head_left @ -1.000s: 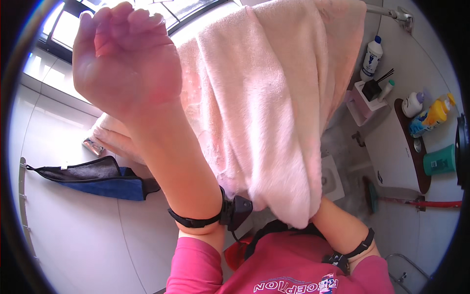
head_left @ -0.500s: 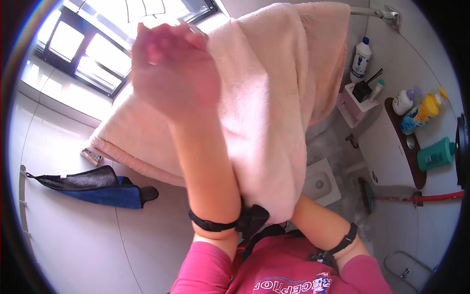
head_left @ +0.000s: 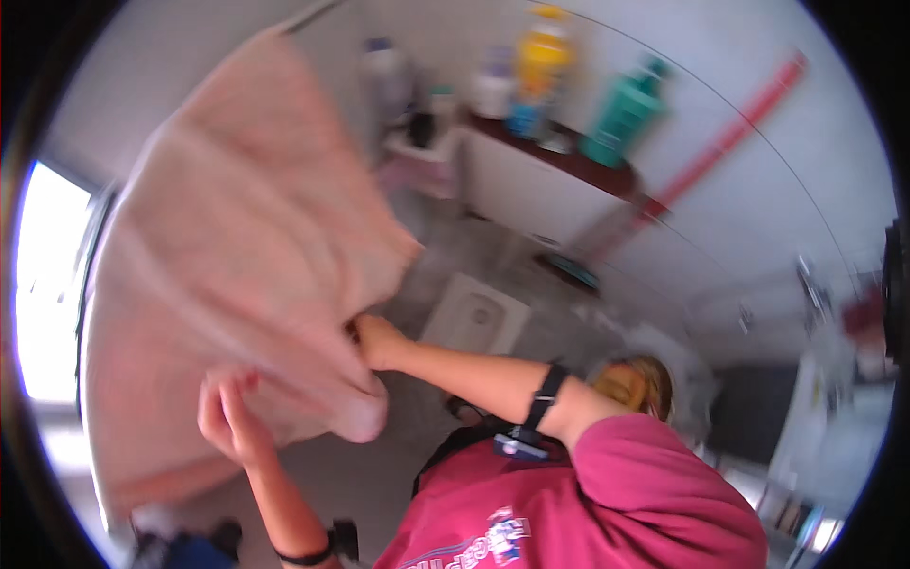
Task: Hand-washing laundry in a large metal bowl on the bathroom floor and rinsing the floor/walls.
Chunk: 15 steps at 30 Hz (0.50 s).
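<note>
A large pale pink towel point(head_left: 218, 256) hangs from a rod and fills the left half of the view. My left hand point(head_left: 232, 417) is in front of its lower part, blurred, fingers bent and apart, with nothing visible in it. At the towel's right edge my right hand point(head_left: 382, 343) is closed. Something small and dark shows at its fingertips, too blurred to name; whether the hand also pinches the towel's edge cannot be told. The towel's lower bulge hangs between the two hands.
A white wall cabinet with a brown top point(head_left: 607, 175) holds a green bottle point(head_left: 621, 114) and a yellow pump bottle point(head_left: 542, 57). A squat toilet point(head_left: 474, 318) is set in the grey floor. A red pole point(head_left: 725, 142) leans at the right; a window point(head_left: 52, 284) lies left.
The view has swung to the right. My left hand has come down from high in front of the towel, and my right hand, hidden before, now shows at the towel's edge.
</note>
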Tool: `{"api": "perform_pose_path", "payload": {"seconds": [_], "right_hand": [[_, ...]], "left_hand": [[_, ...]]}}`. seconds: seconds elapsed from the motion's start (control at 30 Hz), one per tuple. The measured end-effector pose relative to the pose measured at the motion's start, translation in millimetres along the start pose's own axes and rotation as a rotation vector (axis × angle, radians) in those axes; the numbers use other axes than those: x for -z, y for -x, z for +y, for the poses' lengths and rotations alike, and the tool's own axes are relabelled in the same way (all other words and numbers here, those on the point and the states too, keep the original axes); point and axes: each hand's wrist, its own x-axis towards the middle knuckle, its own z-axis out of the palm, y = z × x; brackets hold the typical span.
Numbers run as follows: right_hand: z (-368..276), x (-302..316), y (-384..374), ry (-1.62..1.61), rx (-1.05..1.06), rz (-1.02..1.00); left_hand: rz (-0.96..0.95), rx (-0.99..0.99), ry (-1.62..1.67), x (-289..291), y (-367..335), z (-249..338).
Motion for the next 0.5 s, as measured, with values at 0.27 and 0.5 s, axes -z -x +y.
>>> {"api": "perform_pose_path", "payload": {"seconds": [0.27, 0.5], "right_hand": [[219, 144, 391, 0.199, -1.297, 0.965], [180, 48, 867, 0.092, -1.419, 1.83]], "left_hand": [[-1.359, 0.469, -0.458, -20, 162, -204], [-1.122, 1.322, -0.533, 22, 247, -343]]}}
